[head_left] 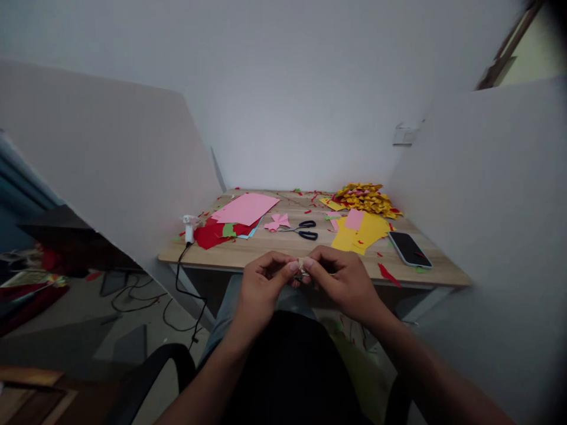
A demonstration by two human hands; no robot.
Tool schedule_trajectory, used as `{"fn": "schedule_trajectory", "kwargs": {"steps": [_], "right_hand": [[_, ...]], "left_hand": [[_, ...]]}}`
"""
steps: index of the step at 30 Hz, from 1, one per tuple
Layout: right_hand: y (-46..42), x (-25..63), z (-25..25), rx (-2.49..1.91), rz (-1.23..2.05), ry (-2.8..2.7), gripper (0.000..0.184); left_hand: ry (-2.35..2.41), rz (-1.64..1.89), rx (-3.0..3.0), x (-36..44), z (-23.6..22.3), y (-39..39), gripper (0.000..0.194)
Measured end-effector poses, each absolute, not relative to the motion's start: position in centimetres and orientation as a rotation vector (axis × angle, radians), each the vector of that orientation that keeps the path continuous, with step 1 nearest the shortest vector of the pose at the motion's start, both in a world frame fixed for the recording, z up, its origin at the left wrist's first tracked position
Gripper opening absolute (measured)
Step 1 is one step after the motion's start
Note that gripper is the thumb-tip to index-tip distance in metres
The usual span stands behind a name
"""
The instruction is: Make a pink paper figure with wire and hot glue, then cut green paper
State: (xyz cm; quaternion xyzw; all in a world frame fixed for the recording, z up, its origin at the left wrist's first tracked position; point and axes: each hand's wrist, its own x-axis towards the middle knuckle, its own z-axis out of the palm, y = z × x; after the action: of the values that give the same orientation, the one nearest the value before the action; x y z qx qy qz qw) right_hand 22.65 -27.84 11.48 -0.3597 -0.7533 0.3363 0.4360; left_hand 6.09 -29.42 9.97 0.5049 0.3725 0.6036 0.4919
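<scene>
My left hand point(268, 280) and my right hand point(341, 277) meet just off the front edge of the table, above my lap. Thumbs and fingertips of both are pinched together on a small pale piece point(302, 270), mostly hidden by the fingers, so its kind cannot be made out. Beyond the hands lie scissors point(305, 230) with dark handles, their blades pointing left. By the blades rests a pink cut-paper shape point(278, 222), like a bow.
Pink sheets point(245, 208) overlap red paper point(208, 234) on the left, near a white plug-like device point(189, 229) with a black cable. On the right are yellow paper point(361, 233), a heap of yellow folded pieces point(370, 199) and a phone point(409, 249). Partitions point(133, 153) flank the table.
</scene>
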Motion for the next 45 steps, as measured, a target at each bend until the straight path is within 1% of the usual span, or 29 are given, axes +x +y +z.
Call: {"fn": "schedule_trajectory", "kwargs": {"steps": [3,10,17,34,40,45], "right_hand": [[-27.6,22.4,11.5,-0.919,0.862,-1.926,0.026],[-26.8,22.2,11.1,-0.942,1.017,-1.919,0.025],[-26.7,21.8,11.1,-0.944,1.033,-1.922,0.026],[-28.4,23.6,11.0,-0.975,0.932,-1.816,0.024],[-28.2,23.1,10.7,-0.987,0.687,-1.822,0.023],[-27.5,22.6,10.7,-0.947,0.723,-1.870,0.023]], "left_hand": [[0.964,1.455,1.250,5.5,9.9,-29.4,0.024],[1.008,1.410,1.271,4.5,9.4,-28.8,0.023],[0.948,1.373,1.277,4.4,10.0,-28.7,0.018],[0.867,1.225,1.371,6.1,10.1,-28.2,0.022],[0.908,1.293,1.316,6.2,10.2,-28.4,0.024],[0.917,1.390,1.309,5.7,9.8,-28.6,0.021]]}}
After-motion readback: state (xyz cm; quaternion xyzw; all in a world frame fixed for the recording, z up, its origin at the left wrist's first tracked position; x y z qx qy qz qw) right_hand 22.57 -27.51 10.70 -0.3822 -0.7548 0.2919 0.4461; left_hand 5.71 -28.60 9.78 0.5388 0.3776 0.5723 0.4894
